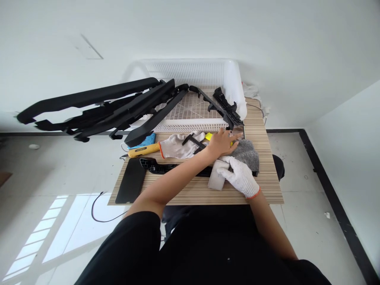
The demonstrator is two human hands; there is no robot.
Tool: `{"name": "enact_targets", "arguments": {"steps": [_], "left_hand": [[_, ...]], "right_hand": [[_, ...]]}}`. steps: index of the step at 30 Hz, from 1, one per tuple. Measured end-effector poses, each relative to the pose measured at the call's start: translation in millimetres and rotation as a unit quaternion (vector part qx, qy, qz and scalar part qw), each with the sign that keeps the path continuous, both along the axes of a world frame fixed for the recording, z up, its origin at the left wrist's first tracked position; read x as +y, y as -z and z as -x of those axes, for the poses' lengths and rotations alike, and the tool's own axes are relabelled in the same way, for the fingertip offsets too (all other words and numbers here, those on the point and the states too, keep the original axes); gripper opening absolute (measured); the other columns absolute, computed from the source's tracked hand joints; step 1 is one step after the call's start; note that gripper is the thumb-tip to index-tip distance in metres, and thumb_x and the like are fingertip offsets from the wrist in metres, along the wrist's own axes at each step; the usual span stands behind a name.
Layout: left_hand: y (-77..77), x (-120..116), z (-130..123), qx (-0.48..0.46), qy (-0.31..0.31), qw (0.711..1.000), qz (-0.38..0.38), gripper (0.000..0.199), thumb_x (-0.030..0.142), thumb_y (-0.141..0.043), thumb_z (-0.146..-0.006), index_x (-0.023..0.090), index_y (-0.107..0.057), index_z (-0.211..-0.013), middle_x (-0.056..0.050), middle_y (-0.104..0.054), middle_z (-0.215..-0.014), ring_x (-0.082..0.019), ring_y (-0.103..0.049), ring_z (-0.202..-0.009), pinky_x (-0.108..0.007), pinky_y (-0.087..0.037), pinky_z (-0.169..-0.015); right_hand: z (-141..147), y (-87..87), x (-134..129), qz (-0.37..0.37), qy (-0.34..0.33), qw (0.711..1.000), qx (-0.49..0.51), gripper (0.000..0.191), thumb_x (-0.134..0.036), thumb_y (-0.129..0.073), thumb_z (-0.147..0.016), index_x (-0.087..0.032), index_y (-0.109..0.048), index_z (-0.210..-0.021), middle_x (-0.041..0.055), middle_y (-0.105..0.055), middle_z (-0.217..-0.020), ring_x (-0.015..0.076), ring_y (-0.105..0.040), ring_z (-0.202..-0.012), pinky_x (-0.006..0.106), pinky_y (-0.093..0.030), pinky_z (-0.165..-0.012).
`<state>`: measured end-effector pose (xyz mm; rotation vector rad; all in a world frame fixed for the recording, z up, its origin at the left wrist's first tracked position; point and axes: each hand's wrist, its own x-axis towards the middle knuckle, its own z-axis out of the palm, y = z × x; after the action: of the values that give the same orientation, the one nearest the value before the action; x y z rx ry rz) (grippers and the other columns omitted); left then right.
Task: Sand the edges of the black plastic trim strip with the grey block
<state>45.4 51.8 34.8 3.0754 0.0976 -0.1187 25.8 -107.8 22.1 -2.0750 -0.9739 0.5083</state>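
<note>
My bare left hand (222, 143) reaches across to the basket's front edge, fingers stretched out and apart over small items beside a grey cloth (247, 155). Nearer to me, my right hand (238, 177) wears a white glove with an orange cuff and grips a whitish block (216, 176) between thumb and fingers. The block rests over a long black plastic part (158, 168), which lies across the table and passes under my left forearm. Left of my left hand lie a black caliper (194, 141), a loose white glove (173, 146) and something yellow (208, 136).
A white basket (196, 126) stands at the back with long black parts (103, 93) sticking out far left and more (225, 105) at its right. A yellow-handled tool (144, 150), a blue item (148, 140) and a black flat tablet-like object (130, 182) are on the table's left.
</note>
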Motion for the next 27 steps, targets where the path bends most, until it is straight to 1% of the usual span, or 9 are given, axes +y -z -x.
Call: {"name": "enact_targets", "arguments": {"steps": [5,9,12,15,18,21,24,26,27], "left_hand": [[2.4,1.9,0.5,-0.015,0.008,1.000,-0.011,0.054,0.042,-0.030,-0.107,0.036,-0.030,-0.160,-0.016,-0.056,-0.140,-0.036,-0.055,-0.124,-0.044,-0.050,-0.089],[-6.3,8.0,5.5,-0.011,0.008,1.000,0.015,0.054,0.033,-0.033,-0.106,0.029,-0.031,-0.160,-0.016,-0.059,-0.134,-0.033,-0.056,-0.123,-0.043,-0.051,-0.092],[-18.0,22.0,34.1,-0.015,0.027,0.993,0.112,0.051,0.025,-0.035,-0.105,0.019,-0.037,-0.155,-0.016,-0.058,-0.136,-0.028,-0.056,-0.126,-0.042,-0.049,-0.101],[-19.2,34.5,87.1,-0.057,0.012,0.968,0.246,0.041,0.027,-0.031,-0.108,0.019,-0.050,-0.144,-0.012,-0.058,-0.137,-0.022,-0.055,-0.130,-0.039,-0.044,-0.111],[-0.2,31.1,145.0,-0.100,-0.054,0.944,0.310,0.034,0.032,-0.035,-0.108,0.022,-0.058,-0.131,-0.007,-0.064,-0.126,-0.020,-0.060,-0.120,-0.037,-0.048,-0.107],[28.6,12.6,185.4,-0.138,-0.081,0.952,0.259,0.029,0.031,-0.045,-0.105,0.020,-0.060,-0.128,-0.009,-0.063,-0.128,-0.024,-0.056,-0.123,-0.043,-0.046,-0.110],[47.4,-3.8,201.0,-0.152,-0.095,0.964,0.199,0.032,0.028,-0.052,-0.102,0.021,-0.058,-0.133,-0.011,-0.060,-0.132,-0.027,-0.054,-0.126,-0.045,-0.046,-0.109],[51.3,-7.6,200.9,-0.153,-0.096,0.968,0.174,0.038,0.029,-0.054,-0.101,0.020,-0.054,-0.139,-0.011,-0.062,-0.131,-0.028,-0.054,-0.125,-0.045,-0.046,-0.107],[51.4,-7.5,199.1,-0.151,-0.096,0.969,0.168,0.041,0.031,-0.055,-0.101,0.020,-0.053,-0.140,-0.011,-0.062,-0.131,-0.028,-0.054,-0.125,-0.045,-0.046,-0.107]], "right_hand": [[0.4,1.4,-1.0,-0.008,-0.006,1.000,-0.007,0.039,-0.040,-0.065,-0.093,-0.026,-0.063,-0.130,0.0020,-0.074,-0.121,0.0223,-0.071,-0.109,0.037,-0.052,-0.096],[0.4,0.7,-0.9,-0.003,-0.006,1.000,-0.013,0.039,-0.040,-0.066,-0.093,-0.026,-0.063,-0.130,0.0013,-0.074,-0.121,0.0221,-0.071,-0.109,0.036,-0.052,-0.096],[0.4,-0.8,-0.7,0.014,0.001,1.000,-0.014,0.041,-0.041,-0.067,-0.092,-0.026,-0.063,-0.130,0.0018,-0.075,-0.118,0.0232,-0.071,-0.107,0.037,-0.053,-0.093],[0.7,-1.6,-1.3,0.020,-0.001,1.000,-0.008,0.040,-0.042,-0.067,-0.092,-0.028,-0.064,-0.129,0.0012,-0.075,-0.120,0.0234,-0.071,-0.108,0.038,-0.054,-0.094],[1.4,-2.0,-2.1,0.016,-0.004,1.000,-0.009,0.042,-0.043,-0.065,-0.093,-0.027,-0.062,-0.131,0.0016,-0.073,-0.126,0.0235,-0.070,-0.114,0.039,-0.053,-0.098],[2.4,-2.2,-1.3,0.013,-0.020,1.000,-0.011,0.041,-0.041,-0.063,-0.093,-0.025,-0.062,-0.131,0.0028,-0.071,-0.129,0.0232,-0.069,-0.116,0.039,-0.053,-0.100],[3.2,-1.4,0.3,0.009,-0.039,0.999,-0.007,0.039,-0.040,-0.063,-0.094,-0.026,-0.064,-0.130,0.0028,-0.072,-0.128,0.0226,-0.069,-0.116,0.039,-0.053,-0.102],[3.0,-0.9,-0.1,-0.006,-0.036,0.999,-0.002,0.040,-0.040,-0.064,-0.093,-0.026,-0.064,-0.130,0.0028,-0.071,-0.129,0.0223,-0.068,-0.118,0.039,-0.052,-0.104],[2.7,-1.1,-1.2,-0.023,-0.009,1.000,-0.002,0.041,-0.040,-0.064,-0.092,-0.026,-0.065,-0.131,0.0032,-0.071,-0.130,0.0224,-0.067,-0.120,0.039,-0.052,-0.106]]}}
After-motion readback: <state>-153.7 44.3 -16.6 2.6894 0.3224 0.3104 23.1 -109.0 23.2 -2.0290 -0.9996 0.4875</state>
